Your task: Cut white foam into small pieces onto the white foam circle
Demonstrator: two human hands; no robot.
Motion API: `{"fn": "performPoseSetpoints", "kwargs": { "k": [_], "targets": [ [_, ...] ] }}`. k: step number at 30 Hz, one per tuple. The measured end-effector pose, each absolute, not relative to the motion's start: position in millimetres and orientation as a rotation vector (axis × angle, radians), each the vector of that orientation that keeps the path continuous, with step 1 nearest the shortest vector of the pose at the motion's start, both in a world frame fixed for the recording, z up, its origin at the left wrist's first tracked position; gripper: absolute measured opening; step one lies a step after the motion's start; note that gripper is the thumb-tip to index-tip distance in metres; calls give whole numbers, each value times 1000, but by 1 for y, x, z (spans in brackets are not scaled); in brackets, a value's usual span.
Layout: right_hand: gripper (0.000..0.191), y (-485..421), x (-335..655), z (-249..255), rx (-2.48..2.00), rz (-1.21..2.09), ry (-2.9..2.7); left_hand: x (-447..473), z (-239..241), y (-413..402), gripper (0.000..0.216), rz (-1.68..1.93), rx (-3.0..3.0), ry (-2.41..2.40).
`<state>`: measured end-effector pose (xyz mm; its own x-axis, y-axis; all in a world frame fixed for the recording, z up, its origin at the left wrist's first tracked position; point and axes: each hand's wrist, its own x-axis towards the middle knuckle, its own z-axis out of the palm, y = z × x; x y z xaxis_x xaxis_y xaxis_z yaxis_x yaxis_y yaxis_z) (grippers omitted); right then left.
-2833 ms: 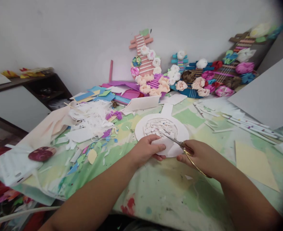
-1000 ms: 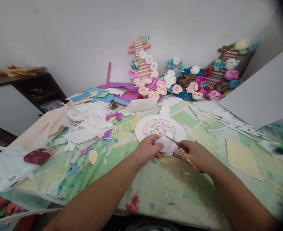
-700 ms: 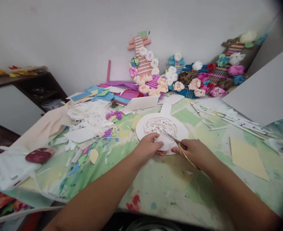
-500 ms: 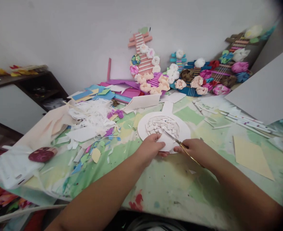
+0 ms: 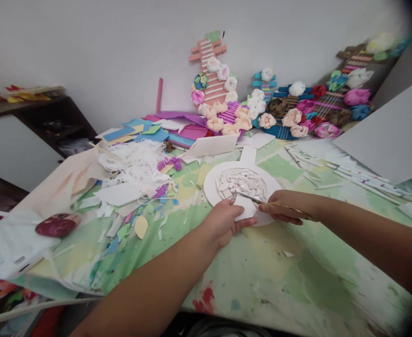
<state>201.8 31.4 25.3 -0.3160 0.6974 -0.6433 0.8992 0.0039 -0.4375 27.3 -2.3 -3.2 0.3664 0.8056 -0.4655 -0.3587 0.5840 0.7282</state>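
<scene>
The left hand (image 5: 225, 222) pinched white paper (image 5: 248, 206) between thumb and fingers; just beyond these lay a white guitar-shaped cutout (image 5: 211, 187), its oval centre holding white clippings (image 5: 242, 179). Right of the thumb, the right hand (image 5: 285, 198) gripped gold-handled scissors (image 5: 251, 197), blades at the paper.

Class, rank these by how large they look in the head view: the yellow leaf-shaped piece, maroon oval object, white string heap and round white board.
1. Round white board, though partly covered
2. White string heap
3. Maroon oval object
4. Yellow leaf-shaped piece
</scene>
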Motion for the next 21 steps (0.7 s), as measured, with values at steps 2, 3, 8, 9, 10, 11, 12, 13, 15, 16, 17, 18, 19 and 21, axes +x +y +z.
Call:
{"fn": "performPoseSetpoints", "kwargs": {
  "k": [2,3,8,9,10,11,12,13,15,16,17,18,19,21],
  "targets": [
    [57,33,205,26,1629,-1222,2028,28,-5,-1,24,778,553,897],
    [57,34,206,27,1615,-1224,2018,28,-6,-1,23,769,548,884],
    [57,36,207,31,1583,-1228,1991,29,-9,0,20,739,545,881],
    [56,37,207,31,1575,-1232,1990,29,-9,0,20,737,545,881],
    [56,38,207,31,1570,-1237,1990,29,-10,1,20,735,544,878],
    [56,39,208,30,1569,-1241,1991,29,-10,1,21,736,539,876],
    [55,40,209,28,1570,-1248,1995,28,-10,1,21,738,533,872],
    [55,41,210,26,1572,-1257,2001,28,-9,1,22,740,527,867],
    [53,43,213,22,1573,-1286,2009,27,-9,1,22,744,516,861],
    [53,43,214,21,1571,-1303,2010,27,-9,1,21,743,513,866],
    [52,44,215,20,1564,-1319,2009,27,-8,1,21,741,513,873],
    [52,44,215,19,1557,-1334,2006,27,-8,1,21,739,513,880],
    [51,43,215,19,1551,-1343,2003,27,-8,1,21,737,515,884],
    [51,42,214,21,1551,-1346,1996,27,-8,0,20,736,520,880]
  ]
}}
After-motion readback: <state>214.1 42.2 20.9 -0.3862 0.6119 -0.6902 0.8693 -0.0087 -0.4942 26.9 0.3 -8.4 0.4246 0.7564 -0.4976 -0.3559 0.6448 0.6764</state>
